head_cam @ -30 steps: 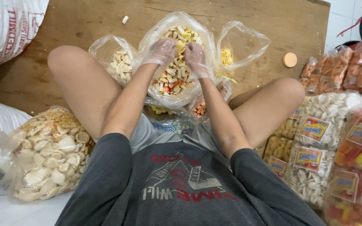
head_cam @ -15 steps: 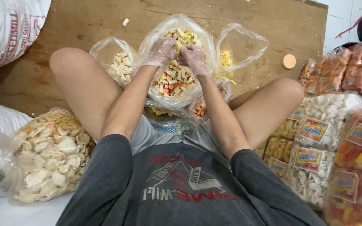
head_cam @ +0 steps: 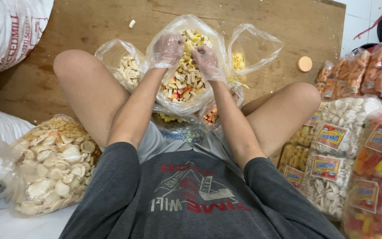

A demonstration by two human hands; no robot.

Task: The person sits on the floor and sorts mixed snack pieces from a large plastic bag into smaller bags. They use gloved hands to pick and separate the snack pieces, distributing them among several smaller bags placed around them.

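A clear plastic bag (head_cam: 221, 46) stands open between my knees on a wooden board (head_cam: 80, 22). It holds mixed white, yellow and red stick crackers (head_cam: 185, 82). Both my hands wear thin clear gloves and are inside the bag's mouth. My left hand (head_cam: 168, 49) is curled, raised a little above the pile. My right hand (head_cam: 206, 62) is curled too, with its fingers among the crackers. A yellow piece (head_cam: 189, 46) sits between the two hands' fingertips.
Smaller open bags flank it, one with white crackers (head_cam: 127, 70), one with yellow ones (head_cam: 239, 61). A big bag of pale round crackers (head_cam: 54, 163) lies at my left, with a white sack (head_cam: 9, 31) behind it. Sealed labelled packs (head_cam: 341, 146) pile up at my right. An orange lid (head_cam: 305, 64) lies on the board.
My left hand has lifted slightly and drawn back from the pile. My right hand stays in the crackers, and the yellow piece now shows between the fingertips.
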